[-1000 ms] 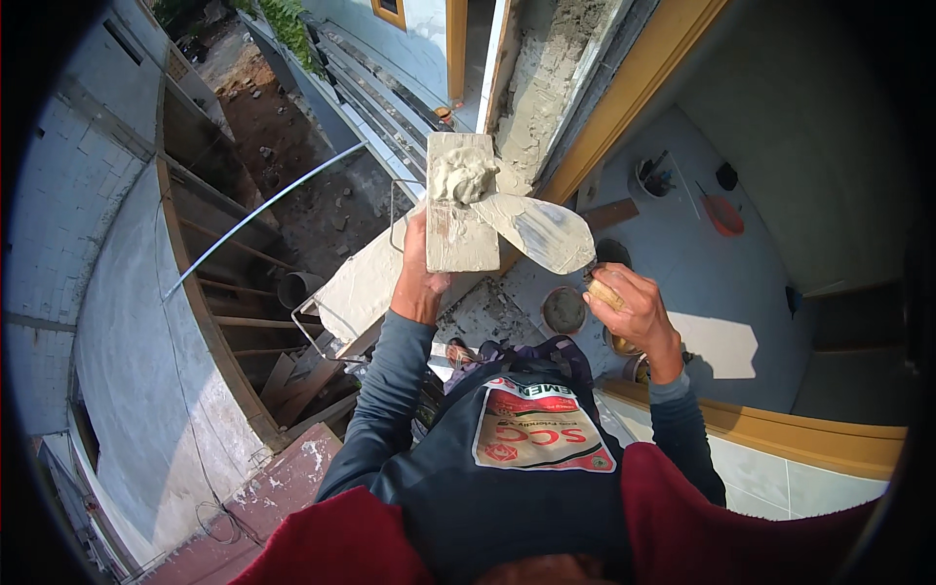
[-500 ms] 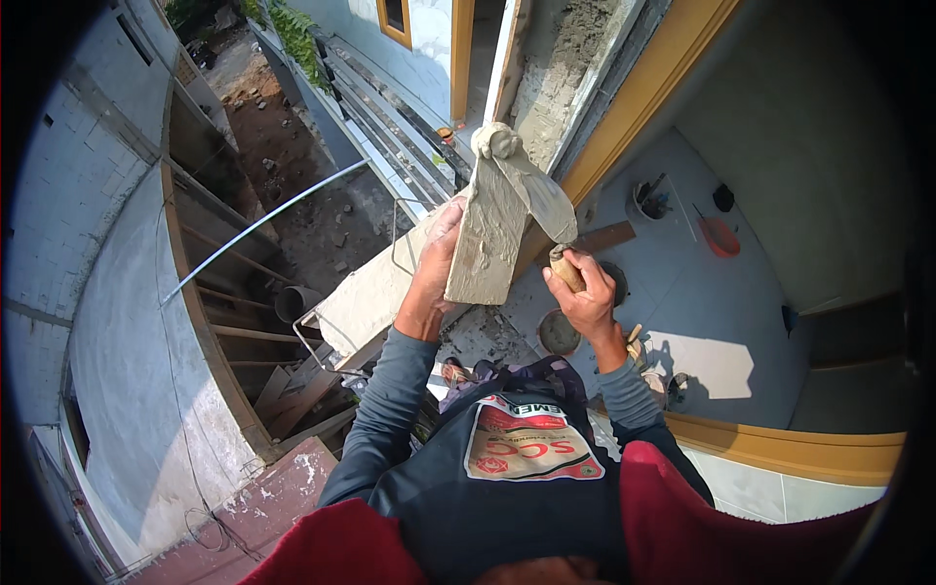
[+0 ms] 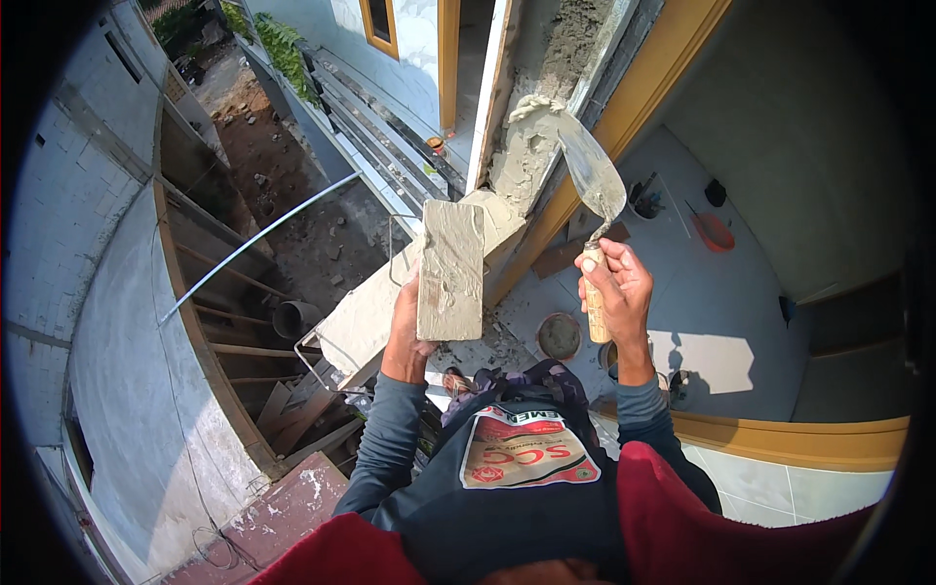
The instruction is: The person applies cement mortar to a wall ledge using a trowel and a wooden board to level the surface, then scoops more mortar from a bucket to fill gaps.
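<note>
I list: trowel [image 3: 600, 190], handle wrapped by right hand [image 3: 621, 291], blade ahead of it; board [image 3: 451, 268] (mortar-smeared), lower left edge gripped by left hand [image 3: 401, 331]; mortar [image 3: 533, 105] at blade tip; orange frame [image 3: 645, 96] behind blade.

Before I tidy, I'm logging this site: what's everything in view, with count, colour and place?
Mortar board: one, beige, centre
Trowel: one, grey, wooden handle, right of centre
Mortar ridge: one, beige, by trowel blade
Plastered ledge: one, pale beige, behind board
Pipe: one, pale blue, left
Round tub: one, grey contents, floor, below trowel
Tool bucket: one, whitish, right floor
Basin: one, orange-red, right floor
Plants: one clump, green, upper left
Diagonal frame: one, ochre, upper right
Shirt: one, dark, bottom centre
Left grip: one, bare, on board
Right grip: one, bare, on trowel
</note>
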{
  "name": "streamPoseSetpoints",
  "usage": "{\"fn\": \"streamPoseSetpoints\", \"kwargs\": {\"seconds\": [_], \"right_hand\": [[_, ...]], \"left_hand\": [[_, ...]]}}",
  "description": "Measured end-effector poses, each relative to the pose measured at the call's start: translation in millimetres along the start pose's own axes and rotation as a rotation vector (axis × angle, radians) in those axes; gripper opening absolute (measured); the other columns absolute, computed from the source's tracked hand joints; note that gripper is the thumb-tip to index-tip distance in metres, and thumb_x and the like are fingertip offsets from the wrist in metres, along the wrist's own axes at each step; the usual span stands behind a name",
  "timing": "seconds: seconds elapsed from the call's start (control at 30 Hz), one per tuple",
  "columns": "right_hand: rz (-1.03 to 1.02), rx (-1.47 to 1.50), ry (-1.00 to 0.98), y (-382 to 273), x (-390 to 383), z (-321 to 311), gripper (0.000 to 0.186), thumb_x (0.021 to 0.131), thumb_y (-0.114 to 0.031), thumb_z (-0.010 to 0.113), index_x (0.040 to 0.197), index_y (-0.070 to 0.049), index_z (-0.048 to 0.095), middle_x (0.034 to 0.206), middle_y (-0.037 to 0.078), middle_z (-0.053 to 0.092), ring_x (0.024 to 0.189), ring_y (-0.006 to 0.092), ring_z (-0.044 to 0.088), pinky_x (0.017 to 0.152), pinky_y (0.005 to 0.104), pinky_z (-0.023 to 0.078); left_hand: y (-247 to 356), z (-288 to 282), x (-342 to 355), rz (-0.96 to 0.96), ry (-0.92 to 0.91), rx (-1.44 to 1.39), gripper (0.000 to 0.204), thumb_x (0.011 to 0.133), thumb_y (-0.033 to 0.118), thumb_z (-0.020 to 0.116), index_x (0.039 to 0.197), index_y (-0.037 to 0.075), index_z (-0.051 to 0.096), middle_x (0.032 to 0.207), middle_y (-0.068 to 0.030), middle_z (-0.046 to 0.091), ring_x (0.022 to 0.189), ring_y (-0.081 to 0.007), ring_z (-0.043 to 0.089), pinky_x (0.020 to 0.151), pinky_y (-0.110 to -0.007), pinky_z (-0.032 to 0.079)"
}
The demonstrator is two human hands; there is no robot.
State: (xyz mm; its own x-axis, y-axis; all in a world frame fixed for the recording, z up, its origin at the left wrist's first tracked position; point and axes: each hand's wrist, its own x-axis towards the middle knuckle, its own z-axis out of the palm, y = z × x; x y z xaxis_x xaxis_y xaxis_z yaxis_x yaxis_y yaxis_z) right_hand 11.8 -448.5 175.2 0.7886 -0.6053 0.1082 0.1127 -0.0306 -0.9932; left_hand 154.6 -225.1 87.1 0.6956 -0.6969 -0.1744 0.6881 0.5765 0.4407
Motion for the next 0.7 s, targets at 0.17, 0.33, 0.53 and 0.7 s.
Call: {"fn": "streamPoseSetpoints", "kwargs": {"seconds": [0.17,0.33,0.53,0.7], "right_hand": [[-0.088,-0.108,-0.008,8,-14,9,0.039,0.088,-0.007,0.068,0.119,0.01,0.052,0.091,0.012,0.066,0.065,0.0082,0.058,0.05,0.0223,0.048],[-0.136,-0.233,0.001,13,19,29,0.038,0.088,-0.008,0.069,0.118,0.01,0.054,0.088,0.008,0.065,0.063,0.0062,0.056,0.048,0.0216,0.046],[-0.091,-0.055,0.045,-25,19,34,0.036,0.089,-0.008,0.067,0.117,0.009,0.053,0.087,0.009,0.063,0.061,0.0073,0.056,0.047,0.0221,0.047],[-0.145,-0.05,0.084,-12,1,33,0.038,0.089,-0.007,0.067,0.119,0.009,0.051,0.088,0.009,0.064,0.062,0.0072,0.056,0.048,0.0221,0.047]], "left_hand": [[-3,-13,-12,-0.027,0.043,-0.132,0.043,0.101,0.02,0.037,0.14,0.002,0.042,0.126,-0.0146,0.06,0.105,-0.0254,0.065,0.087,-0.039,0.056],[-3,-12,-2,-0.062,-0.007,-0.088,0.042,0.1,0.023,0.037,0.134,0.001,0.049,0.119,-0.0155,0.064,0.1,-0.0252,0.068,0.085,-0.039,0.057],[1,-14,-17,-0.065,0.047,-0.184,0.043,0.099,0.024,0.039,0.134,0.0,0.049,0.118,-0.0163,0.065,0.099,-0.0271,0.068,0.084,-0.041,0.058],[8,-30,-39,0.005,-0.099,-0.216,0.043,0.099,0.024,0.039,0.133,-0.001,0.049,0.119,-0.0171,0.064,0.101,-0.0279,0.067,0.086,-0.042,0.057]]}}
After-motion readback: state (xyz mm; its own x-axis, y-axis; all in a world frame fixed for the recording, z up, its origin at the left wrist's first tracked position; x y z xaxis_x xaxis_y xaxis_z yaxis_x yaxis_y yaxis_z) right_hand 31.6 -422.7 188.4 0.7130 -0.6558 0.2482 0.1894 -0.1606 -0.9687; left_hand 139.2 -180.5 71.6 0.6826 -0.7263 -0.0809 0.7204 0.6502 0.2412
